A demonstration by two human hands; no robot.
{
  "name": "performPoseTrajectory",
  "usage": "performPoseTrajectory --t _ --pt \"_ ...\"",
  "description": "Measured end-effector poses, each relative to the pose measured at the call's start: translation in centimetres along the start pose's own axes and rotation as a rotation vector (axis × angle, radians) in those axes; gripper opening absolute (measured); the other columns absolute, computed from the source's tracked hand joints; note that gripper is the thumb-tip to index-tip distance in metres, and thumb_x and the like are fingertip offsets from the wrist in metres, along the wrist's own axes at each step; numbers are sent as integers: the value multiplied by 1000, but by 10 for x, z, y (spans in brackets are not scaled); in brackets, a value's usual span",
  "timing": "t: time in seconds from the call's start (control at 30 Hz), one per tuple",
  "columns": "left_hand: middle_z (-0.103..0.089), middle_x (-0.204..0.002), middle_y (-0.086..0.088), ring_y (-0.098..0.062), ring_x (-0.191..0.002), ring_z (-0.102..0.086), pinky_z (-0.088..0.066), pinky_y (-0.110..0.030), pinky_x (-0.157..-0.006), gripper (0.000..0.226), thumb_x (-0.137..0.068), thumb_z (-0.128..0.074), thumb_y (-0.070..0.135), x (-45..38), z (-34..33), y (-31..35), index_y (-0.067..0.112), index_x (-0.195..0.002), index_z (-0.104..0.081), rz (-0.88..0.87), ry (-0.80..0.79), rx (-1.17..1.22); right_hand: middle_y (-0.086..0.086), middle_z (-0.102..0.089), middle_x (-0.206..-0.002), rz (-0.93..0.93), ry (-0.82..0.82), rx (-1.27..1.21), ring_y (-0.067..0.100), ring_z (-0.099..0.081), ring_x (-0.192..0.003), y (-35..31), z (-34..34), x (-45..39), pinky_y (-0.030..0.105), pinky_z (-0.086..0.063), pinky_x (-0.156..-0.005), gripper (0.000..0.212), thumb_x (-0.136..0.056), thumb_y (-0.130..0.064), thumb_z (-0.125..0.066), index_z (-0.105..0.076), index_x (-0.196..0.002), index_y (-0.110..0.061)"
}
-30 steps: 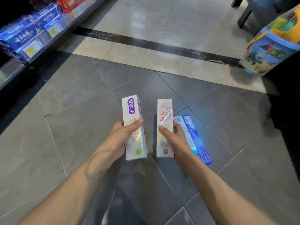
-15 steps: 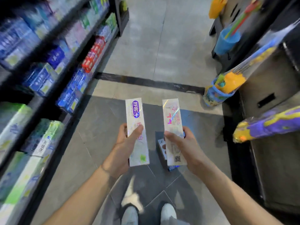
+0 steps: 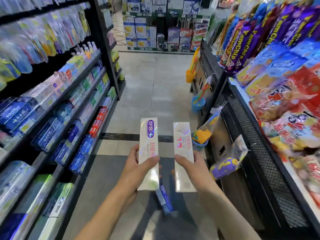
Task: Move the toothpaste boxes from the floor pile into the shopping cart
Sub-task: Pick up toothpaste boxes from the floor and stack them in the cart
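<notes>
lower centre of the frame: left hand wrapped around a white toothpaste box with a purple logo, thumb across the front, fingers behind. beside it, right hand closed the same way on a second white box with pink print. both boxes upright, side by side, close but apart, lifted clear of the floor.

below and between the two boxes, near the bottom centre: a blue toothpaste box lying on the dark tiles, partly hidden by the held ones. whether more lie under the arms, cannot tell.

no shopping cart anywhere in view, so nothing shown as delivered. by judgement, mid-carry: two boxes picked up and not yet dropped off, at least one left on the ground for another trip.

left side of the frame: shelves of toothpaste. right side: snack bags on a dark rack. aisle ahead open toward stacked cartons at top centre.
</notes>
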State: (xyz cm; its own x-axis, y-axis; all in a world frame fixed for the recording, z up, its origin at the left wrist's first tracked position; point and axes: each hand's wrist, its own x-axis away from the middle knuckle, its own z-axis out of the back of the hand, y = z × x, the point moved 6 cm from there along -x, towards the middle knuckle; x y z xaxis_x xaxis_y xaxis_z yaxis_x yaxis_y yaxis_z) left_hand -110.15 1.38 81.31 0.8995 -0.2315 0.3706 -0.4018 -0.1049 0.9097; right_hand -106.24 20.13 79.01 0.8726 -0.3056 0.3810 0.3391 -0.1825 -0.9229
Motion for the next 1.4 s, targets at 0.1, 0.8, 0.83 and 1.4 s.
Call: performPoseTrajectory --t 0.1,0.8,0.83,1.4 --pt "-76 -106 -8 -29 -86 -75 -60 -46 -72 52 -84 -78 11 8 -28 27 20 -129 -54 -32 -60 -42 11 -74 -110 38 5 -56 32 -74 -91 -29 25 13 58 -57 -89 48 -84 -29 -79 -56 -125 -19" --pt "-77 -102 -6 -26 -86 -76 -61 -43 -72 49 -84 -78 12 3 -198 19 25 -126 -55 -9 -708 -204 9 -75 -107 149 735 -294 33 -74 -95 -15 134 152 59 -55 -93 41 -86 -29 -78 -56 -120 -25" --pt "-77 -100 -6 -27 -84 -76 -61 -43 -70 48 -85 -78 12 14 -209 12 26 -125 -56 4 -777 -224 7 -75 -108 142 806 -320 33 -74 -96 -7 137 170 60 -55 -93 43 -84 -30 -79 -56 -120 -27" --pt "-75 -113 5 -24 -104 -73 -53 -57 -97 73 -61 -85 40 369 -287 -148 33 -126 -52 162 -1769 -537 15 -73 -113 265 1722 -635 35 -72 -97 136 125 527 59 -55 -92 45 -82 -31 -80 -62 -121 -18"
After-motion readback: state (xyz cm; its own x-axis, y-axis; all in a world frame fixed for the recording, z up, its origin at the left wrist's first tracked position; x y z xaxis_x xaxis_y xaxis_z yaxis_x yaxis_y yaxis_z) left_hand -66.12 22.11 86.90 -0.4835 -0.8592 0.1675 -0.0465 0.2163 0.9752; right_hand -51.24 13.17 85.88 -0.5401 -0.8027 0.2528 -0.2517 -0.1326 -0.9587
